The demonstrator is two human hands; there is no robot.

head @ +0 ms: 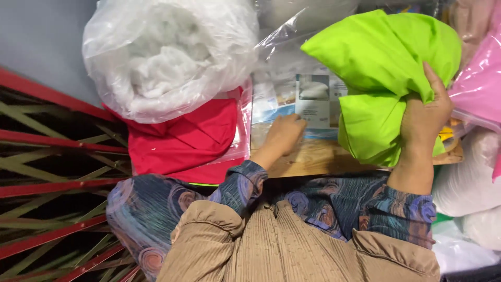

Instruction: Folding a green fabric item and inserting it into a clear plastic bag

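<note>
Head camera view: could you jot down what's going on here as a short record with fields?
Left hand: the left hand rests on a clear plastic package with a printed paper insert
Right hand: the right hand grips a lime green pillow from the side
Surface: a wooden board lies under the package
Left of package: a red fabric bundle in plastic, with a bag of white stuffing on top
Right edge: a pink bag and white bags
Far left: a red and green slatted frame

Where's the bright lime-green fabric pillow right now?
In the head view, the lime-green fabric pillow sits upper right, gripped by the right hand, beside the pink plastic bag.
</note>
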